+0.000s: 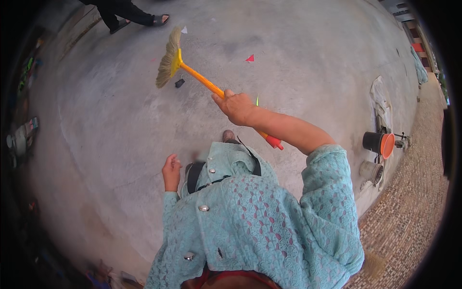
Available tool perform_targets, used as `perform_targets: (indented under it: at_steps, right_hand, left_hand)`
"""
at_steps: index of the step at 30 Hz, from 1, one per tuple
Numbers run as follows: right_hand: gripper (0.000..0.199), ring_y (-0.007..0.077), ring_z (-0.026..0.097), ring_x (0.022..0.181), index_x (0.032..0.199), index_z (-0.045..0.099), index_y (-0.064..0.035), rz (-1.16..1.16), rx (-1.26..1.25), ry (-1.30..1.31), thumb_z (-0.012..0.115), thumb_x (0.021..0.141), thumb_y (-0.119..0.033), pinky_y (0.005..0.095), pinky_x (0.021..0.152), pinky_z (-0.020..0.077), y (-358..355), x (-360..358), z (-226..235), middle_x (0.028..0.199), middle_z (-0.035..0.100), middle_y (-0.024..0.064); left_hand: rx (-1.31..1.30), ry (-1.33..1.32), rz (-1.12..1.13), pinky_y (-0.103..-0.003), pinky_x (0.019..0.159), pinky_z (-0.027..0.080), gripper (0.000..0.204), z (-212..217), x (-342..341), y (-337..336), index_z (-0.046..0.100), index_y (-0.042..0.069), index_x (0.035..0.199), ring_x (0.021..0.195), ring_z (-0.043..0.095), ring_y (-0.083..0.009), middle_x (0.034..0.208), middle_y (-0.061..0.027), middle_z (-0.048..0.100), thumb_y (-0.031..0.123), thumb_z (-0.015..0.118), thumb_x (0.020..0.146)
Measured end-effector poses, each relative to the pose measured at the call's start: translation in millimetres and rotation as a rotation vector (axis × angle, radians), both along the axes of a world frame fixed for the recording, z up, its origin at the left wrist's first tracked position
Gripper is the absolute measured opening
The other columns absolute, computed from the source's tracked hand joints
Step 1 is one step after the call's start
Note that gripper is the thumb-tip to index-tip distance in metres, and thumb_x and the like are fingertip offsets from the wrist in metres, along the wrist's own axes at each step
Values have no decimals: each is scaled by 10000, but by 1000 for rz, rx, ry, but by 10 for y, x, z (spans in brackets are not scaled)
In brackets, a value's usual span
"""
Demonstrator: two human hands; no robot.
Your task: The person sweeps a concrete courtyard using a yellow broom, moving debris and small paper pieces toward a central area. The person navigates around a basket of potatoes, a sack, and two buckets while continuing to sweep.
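Observation:
My right hand (237, 107) grips the orange handle of a broom (202, 80) partway along its length. The broom's straw head (168, 60) rests on the grey concrete floor (298, 58) ahead and to the left, and its red handle end (274, 142) sticks out behind my forearm. A small dark scrap (179, 83) lies next to the bristles. My left hand (171, 171) hangs by my side, holding nothing, fingers loosely curled. I wear a teal lace top.
Bits of red (250, 58) and white (184, 30) litter lie on the floor. Another person's sandalled feet (139, 19) stand at the far top. A black and orange pot (380, 143) and a grey pot (371, 171) sit at the concrete's right edge, beside brick paving (409, 202).

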State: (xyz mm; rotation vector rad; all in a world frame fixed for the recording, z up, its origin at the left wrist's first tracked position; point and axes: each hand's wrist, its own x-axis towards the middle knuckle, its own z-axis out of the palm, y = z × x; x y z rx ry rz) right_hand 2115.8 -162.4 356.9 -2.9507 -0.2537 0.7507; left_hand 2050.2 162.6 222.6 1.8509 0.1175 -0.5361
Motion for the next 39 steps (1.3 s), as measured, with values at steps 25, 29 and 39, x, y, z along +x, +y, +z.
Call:
perform_targets:
  at_steps: [25,29,39]
  right_hand:
    - [753,165,516,484,1310,169,-76,-1161,1525,1027,507,651,60,244,400,414,557,-80,-1759,795,540,198]
    - [436,185,517,491,1062,270,-90,-1593,1954,958,471,704,56,244,399,440,-96,-464,-2009,818,497,283]
    - [237,148,491,455,915,318,21,-1751,2026,548,429,706,42,200,392,454,-1233,-811,-1516,750,495,240]
  left_hand:
    - [326,150,51,-283,529,459,252,-283,-757,476,530,17,992,553,576,-156,657,-88,577,127,535,766]
    - [316,158,88,-280,531,458,254,-326,-713,470,530,15,993,553,575,-153,654,-85,574,129,532,766]
    - [190,38,85,-270,561,463,248,-276,-230,317,533,12,981,586,561,-140,690,-79,572,109,555,754]
